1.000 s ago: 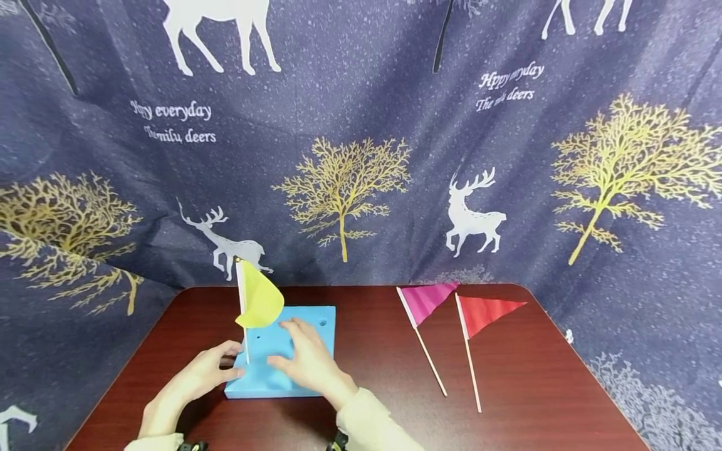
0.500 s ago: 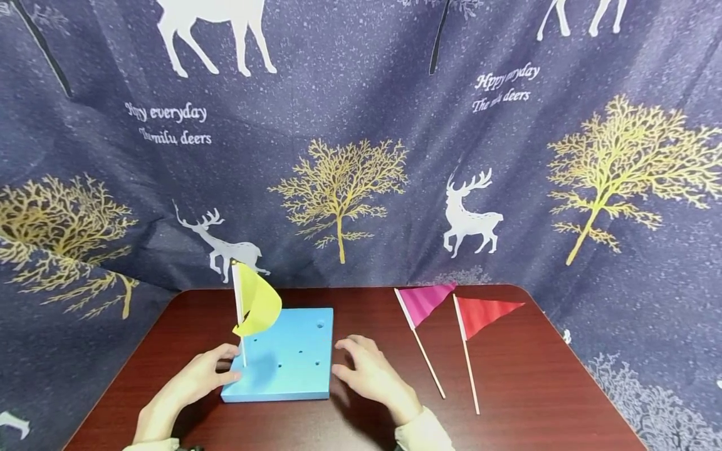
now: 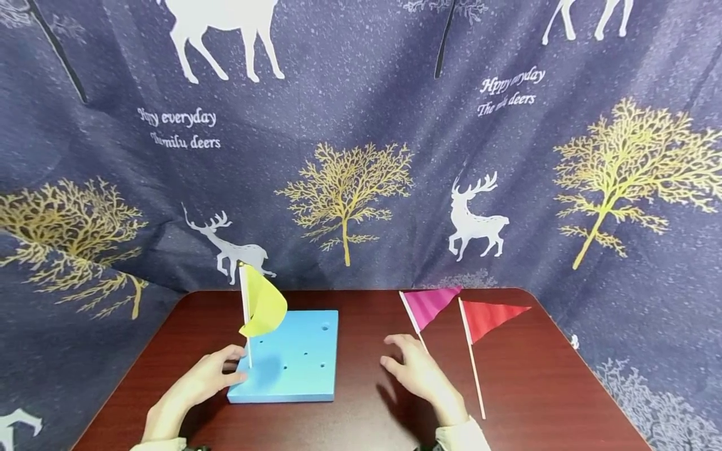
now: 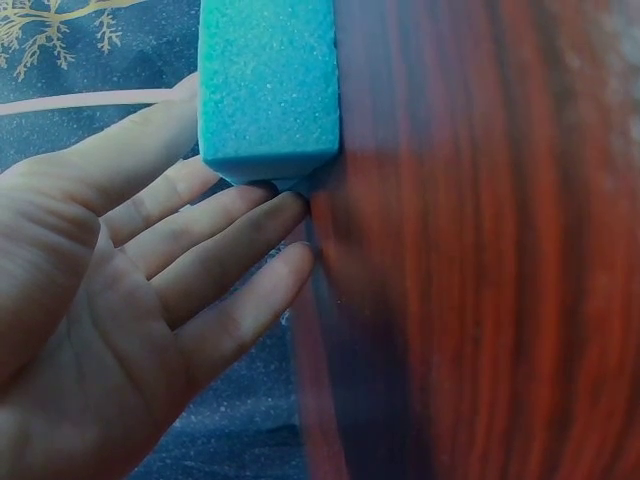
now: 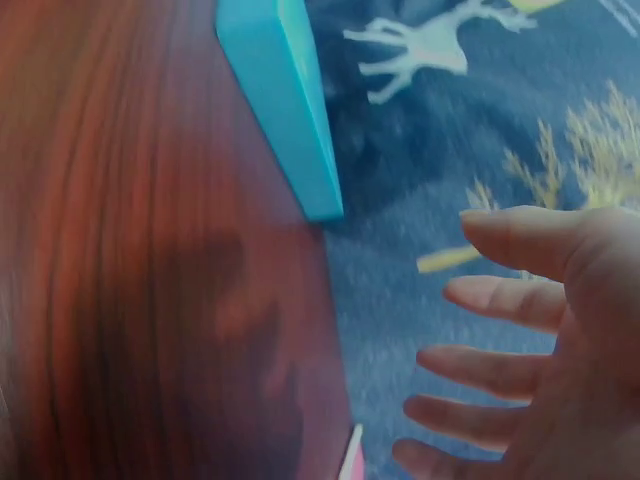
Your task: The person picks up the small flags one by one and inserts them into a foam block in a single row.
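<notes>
while the left hand (image 3: 197,383) is resting at lower left of the head view, its straight fingers (image 4: 215,235) are touching the near left corner of the blue foam block (image 3: 293,360), gripping nothing. yellow flag (image 3: 261,304) is standing upright in the block, stick just beside that thumb. right hand (image 3: 420,376) is hovering lower center-right over the table (image 3: 536,388), fingers spread and relaxed, holding nothing, its fingertips just beside the pink flag (image 3: 429,304) stick. red flag (image 3: 487,316) is lying flat just right of the pink 1. 5 holes are showing in the block.
</notes>
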A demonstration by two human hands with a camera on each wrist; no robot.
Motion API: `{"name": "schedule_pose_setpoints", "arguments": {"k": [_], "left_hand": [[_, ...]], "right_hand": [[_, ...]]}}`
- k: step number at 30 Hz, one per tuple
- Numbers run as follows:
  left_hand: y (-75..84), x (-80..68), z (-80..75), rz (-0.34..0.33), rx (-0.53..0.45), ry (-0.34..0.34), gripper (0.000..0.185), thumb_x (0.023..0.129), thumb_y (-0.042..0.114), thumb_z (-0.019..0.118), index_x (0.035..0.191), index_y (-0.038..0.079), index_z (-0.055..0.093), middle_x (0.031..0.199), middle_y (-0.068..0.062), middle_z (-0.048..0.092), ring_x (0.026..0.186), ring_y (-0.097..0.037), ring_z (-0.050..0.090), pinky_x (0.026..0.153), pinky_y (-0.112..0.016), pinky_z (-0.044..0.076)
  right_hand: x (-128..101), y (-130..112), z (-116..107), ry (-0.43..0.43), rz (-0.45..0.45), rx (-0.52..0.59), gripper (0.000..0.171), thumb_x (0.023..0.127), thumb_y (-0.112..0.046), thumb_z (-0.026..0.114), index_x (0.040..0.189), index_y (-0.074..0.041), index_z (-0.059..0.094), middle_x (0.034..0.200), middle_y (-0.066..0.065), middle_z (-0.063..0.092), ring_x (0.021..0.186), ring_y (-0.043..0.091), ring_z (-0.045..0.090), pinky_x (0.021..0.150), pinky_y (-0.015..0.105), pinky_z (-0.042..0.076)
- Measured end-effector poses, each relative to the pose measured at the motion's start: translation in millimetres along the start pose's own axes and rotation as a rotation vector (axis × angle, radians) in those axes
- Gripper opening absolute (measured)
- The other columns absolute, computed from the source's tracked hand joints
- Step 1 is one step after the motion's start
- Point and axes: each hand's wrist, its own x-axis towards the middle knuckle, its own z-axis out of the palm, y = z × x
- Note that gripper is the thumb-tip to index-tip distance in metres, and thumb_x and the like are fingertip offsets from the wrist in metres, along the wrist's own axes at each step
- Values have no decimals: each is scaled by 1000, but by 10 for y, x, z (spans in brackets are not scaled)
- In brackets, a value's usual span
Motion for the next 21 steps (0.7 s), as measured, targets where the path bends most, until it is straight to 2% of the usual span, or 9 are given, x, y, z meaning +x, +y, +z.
{"name": "schedule_pose_setpoints", "arguments": {"k": [4, 8, 11, 16, 21], "left_hand": [[6, 12, 53, 28, 3, -13, 54, 83, 20, 79, 124, -5, 56, 121, -22, 59, 109, -40, 59, 85, -46, 54], [-10, 15, 68, 60, 9, -17, 53, 84, 21, 79, 123, -6, 56, 121, -23, 59, 108, -40, 60, 84, -45, 55], [-3, 3, 50, 61, -2, -18, 53, 84, 20, 79, 123, -7, 55, 121, -24, 59, 108, -42, 60, 83, -46, 55], [3, -11, 14, 47, 12, -9, 54, 83, 22, 79, 124, -6, 55, 121, -23, 59, 108, -41, 60, 84, -46, 55], [6, -12, -6, 46, 24, 0, 54, 83, 22, 80, 123, -5, 56, 120, -24, 59, 107, -41, 61, 84, -46, 55]], "right_hand": [[-61, 187, -128, 47, 82, -25, 32, 85, -17, 74, 114, -5, 66, 114, 10, 64, 113, 31, 58, 97, 50, 45], [-103, 313, -202, 81, 137, -49, 31, 81, -13, 77, 110, -5, 67, 107, 12, 65, 97, 31, 62, 87, 47, 49], [-104, 368, -233, 90, 152, -86, 30, 79, -10, 77, 107, -3, 68, 99, 14, 65, 89, 31, 62, 80, 47, 50], [-87, 425, -283, 120, 201, -165, 31, 78, -8, 76, 106, 2, 67, 97, 19, 67, 92, 37, 64, 82, 51, 52], [-98, 495, -328, 105, 257, -206, 24, 76, -7, 75, 97, 2, 68, 92, 18, 69, 86, 37, 65, 76, 50, 53]]}}
